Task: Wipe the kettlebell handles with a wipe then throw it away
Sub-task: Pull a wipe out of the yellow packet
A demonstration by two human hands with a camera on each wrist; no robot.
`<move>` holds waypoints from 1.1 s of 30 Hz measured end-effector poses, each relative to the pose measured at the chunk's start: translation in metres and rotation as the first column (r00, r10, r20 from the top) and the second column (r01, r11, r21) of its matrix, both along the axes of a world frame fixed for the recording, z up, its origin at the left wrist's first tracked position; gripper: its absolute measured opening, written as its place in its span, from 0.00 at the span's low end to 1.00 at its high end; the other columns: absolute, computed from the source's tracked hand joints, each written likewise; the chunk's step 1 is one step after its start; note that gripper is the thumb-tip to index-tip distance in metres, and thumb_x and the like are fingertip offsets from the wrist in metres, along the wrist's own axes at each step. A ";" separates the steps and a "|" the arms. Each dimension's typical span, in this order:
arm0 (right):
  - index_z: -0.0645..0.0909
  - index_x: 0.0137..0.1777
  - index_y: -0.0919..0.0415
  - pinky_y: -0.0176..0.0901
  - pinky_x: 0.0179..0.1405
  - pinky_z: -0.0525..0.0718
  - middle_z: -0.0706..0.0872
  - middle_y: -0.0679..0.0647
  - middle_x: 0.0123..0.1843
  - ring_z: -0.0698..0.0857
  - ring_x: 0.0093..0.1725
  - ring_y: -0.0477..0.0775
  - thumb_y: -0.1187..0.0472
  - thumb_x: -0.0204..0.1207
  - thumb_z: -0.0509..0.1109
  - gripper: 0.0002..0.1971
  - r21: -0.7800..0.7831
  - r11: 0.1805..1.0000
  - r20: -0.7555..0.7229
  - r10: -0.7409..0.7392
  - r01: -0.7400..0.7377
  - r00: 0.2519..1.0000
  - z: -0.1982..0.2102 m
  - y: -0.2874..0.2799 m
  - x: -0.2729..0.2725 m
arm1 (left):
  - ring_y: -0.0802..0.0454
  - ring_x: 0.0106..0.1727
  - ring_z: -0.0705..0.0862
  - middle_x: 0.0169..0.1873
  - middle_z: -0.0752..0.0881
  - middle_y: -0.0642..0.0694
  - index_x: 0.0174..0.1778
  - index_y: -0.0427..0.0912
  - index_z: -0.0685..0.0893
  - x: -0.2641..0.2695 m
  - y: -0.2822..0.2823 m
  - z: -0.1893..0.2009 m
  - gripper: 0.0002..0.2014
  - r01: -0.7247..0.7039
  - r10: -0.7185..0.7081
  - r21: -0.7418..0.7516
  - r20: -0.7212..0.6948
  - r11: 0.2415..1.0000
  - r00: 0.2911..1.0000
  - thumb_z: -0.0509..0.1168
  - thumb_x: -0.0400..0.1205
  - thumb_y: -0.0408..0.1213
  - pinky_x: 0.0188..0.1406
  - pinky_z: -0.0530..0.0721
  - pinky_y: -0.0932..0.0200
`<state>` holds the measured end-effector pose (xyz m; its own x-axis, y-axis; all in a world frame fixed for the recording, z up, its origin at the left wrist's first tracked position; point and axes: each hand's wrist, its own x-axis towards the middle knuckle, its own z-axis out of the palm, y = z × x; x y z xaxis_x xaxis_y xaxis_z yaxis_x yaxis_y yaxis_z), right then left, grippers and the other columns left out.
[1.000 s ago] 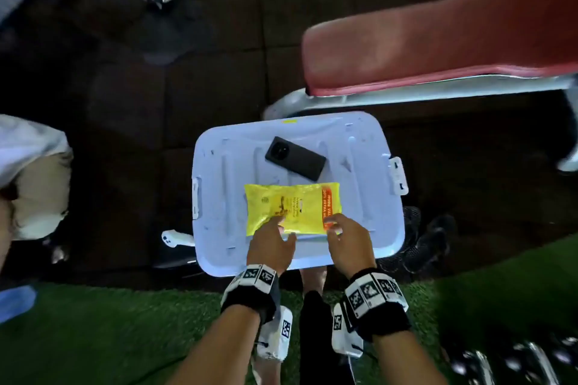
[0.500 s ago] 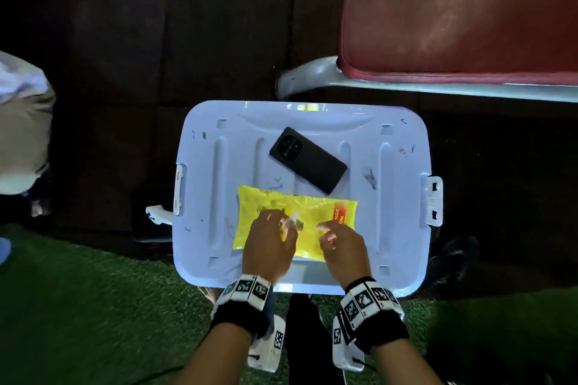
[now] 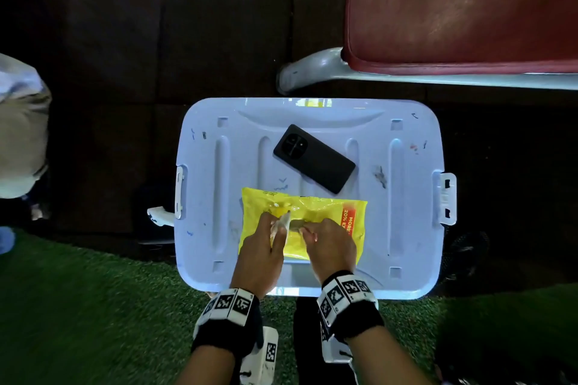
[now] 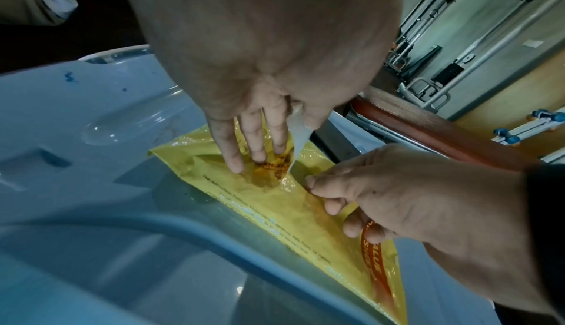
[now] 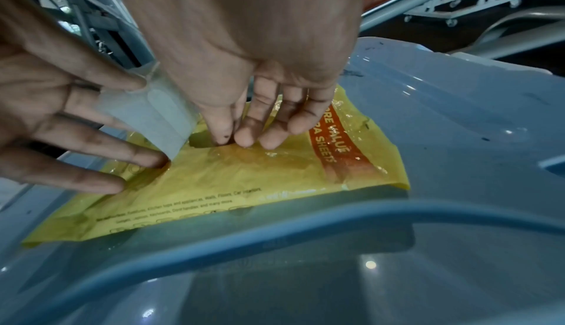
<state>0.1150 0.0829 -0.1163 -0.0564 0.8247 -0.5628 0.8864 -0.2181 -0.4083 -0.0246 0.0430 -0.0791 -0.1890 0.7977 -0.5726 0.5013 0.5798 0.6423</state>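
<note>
Seen from above, going L to R: a person in pale clothing [image 3: 18, 122] is standing at the far L edge, on dark floor tiles next to green turf [image 3: 78, 316]. In the middle, a pale blue plastic bin lid [image 3: 406, 228] is lying flat w/ a white latch on each short side. A black phone [image 3: 314, 158] is lying face down on the lid, camera end toward the L, just behind a yellow wipes packet [image 3: 325, 206] that is lying flat on the lid's near half. The left hand [image 3: 261, 255] is pinching the packet's peeled-back white seal flap [image 5: 153, 115] between thumb and forefinger, holding it up off the opening, while its other fingers [image 4: 232, 151] are lying straight and pressing on the packet. Just R of it, the right hand [image 3: 333, 248] is resting on the packet w/ its fingertips [image 5: 244, 136] bunched at the uncovered oval slot, touching its edge; can't tell whether they are already pinching a wipe. An orange band w/ white lettering is crossing the packet's R end. Both wrists are wearing black bands w/ square black-and-white markers. At top R, a red padded bench [image 3: 463, 9] on a pale metal frame is standing behind the lid.
</note>
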 end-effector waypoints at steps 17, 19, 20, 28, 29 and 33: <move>0.85 0.48 0.57 0.52 0.52 0.84 0.86 0.53 0.49 0.84 0.47 0.51 0.62 0.84 0.67 0.05 -0.096 0.989 -0.353 -0.138 0.111 0.925 0.008 0.006 0.004 | 0.42 0.45 0.87 0.46 0.88 0.37 0.61 0.52 0.72 0.002 -0.010 -0.001 0.07 -0.017 0.018 -0.020 0.092 1.000 0.996 0.55 0.92 0.49 0.49 0.84 0.42; 0.82 0.47 0.55 0.48 0.45 0.84 0.84 0.56 0.52 0.86 0.45 0.53 0.63 0.85 0.67 0.06 -0.147 0.959 -0.463 -0.284 0.244 0.840 0.015 0.004 0.009 | 0.45 0.40 0.86 0.43 0.88 0.39 0.62 0.54 0.71 0.004 -0.010 -0.001 0.07 -0.019 0.020 -0.016 0.073 1.000 0.997 0.55 0.92 0.50 0.46 0.82 0.45; 0.81 0.47 0.52 0.45 0.41 0.83 0.84 0.56 0.54 0.87 0.43 0.53 0.62 0.86 0.67 0.07 -0.187 0.931 -0.500 -0.364 0.313 0.785 0.020 0.003 0.011 | 0.46 0.39 0.86 0.42 0.87 0.40 0.63 0.54 0.71 0.005 -0.010 -0.002 0.08 -0.017 0.018 -0.019 0.064 1.000 0.998 0.54 0.92 0.50 0.45 0.81 0.46; 0.76 0.50 0.52 0.44 0.37 0.85 0.91 0.51 0.45 0.91 0.40 0.52 0.58 0.88 0.63 0.05 -0.164 0.796 -0.588 -0.553 0.582 0.591 0.045 -0.001 0.038 | 0.48 0.41 0.86 0.54 0.90 0.47 0.63 0.48 0.73 0.011 -0.011 0.000 0.09 -0.052 0.053 -0.017 0.056 0.998 0.997 0.54 0.93 0.48 0.37 0.72 0.53; 0.76 0.49 0.50 0.41 0.35 0.84 0.91 0.47 0.41 0.90 0.38 0.46 0.58 0.88 0.64 0.05 -0.070 0.803 -0.558 -0.523 0.591 0.644 0.044 -0.004 0.043 | 0.48 0.46 0.87 0.59 0.89 0.48 0.63 0.47 0.73 0.012 -0.010 -0.001 0.10 -0.052 0.054 -0.021 0.055 0.998 0.997 0.54 0.93 0.48 0.39 0.74 0.54; 0.77 0.49 0.48 0.45 0.36 0.82 0.87 0.44 0.41 0.86 0.40 0.44 0.63 0.84 0.68 0.07 0.214 0.836 -0.389 -0.403 0.506 0.829 0.027 -0.018 0.052 | 0.53 0.66 0.85 0.63 0.88 0.51 0.65 0.51 0.78 0.014 -0.009 -0.003 0.12 -0.043 0.044 -0.021 0.009 0.999 0.999 0.58 0.91 0.52 0.61 0.84 0.47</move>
<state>0.1669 0.0651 -0.0896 0.2364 0.9221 -0.3064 0.5266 -0.3866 -0.7571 -0.0110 0.0341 -0.0820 -0.2180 0.7767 -0.5909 0.4696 0.6143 0.6342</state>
